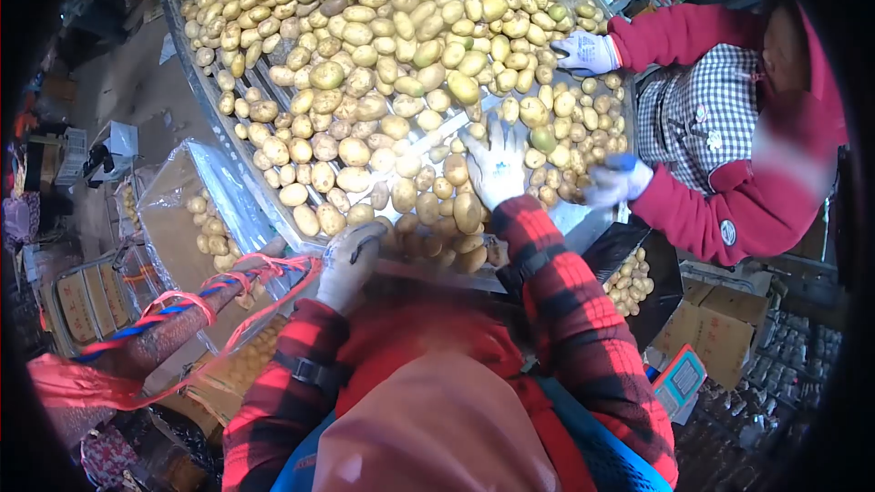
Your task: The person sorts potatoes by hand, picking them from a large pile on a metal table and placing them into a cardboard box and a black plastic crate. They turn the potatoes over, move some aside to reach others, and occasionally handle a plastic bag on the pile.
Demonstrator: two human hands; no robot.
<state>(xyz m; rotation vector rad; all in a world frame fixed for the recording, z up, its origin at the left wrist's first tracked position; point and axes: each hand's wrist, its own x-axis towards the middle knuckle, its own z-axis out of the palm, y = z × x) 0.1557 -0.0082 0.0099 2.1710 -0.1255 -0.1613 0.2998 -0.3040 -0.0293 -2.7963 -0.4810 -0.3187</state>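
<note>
A wide sorting table with a metal rim (214, 114) is heaped with yellow-brown potatoes (392, 46). My right hand (499, 169), in a white glove with grey fingertips, reaches over the table's near part. Its fingers are spread, pointing away from me, and touch potatoes beside a bare strip of metal. At the near left edge is my left hand (348, 264), gloved too. Its fingers are bent loosely toward the closest potatoes, apparently with nothing held; their tips are partly hidden. Between my hands, a group of potatoes (437, 219) lies against the near edge.
On the right, a co-worker in a red top has one gloved hand (588, 53) on the potatoes and another (620, 180) near the edge. A plastic-lined box (196, 210) with potatoes stands left. A pole (155, 328) wrapped in pink strips crosses there. Cardboard boxes (706, 333) stand right.
</note>
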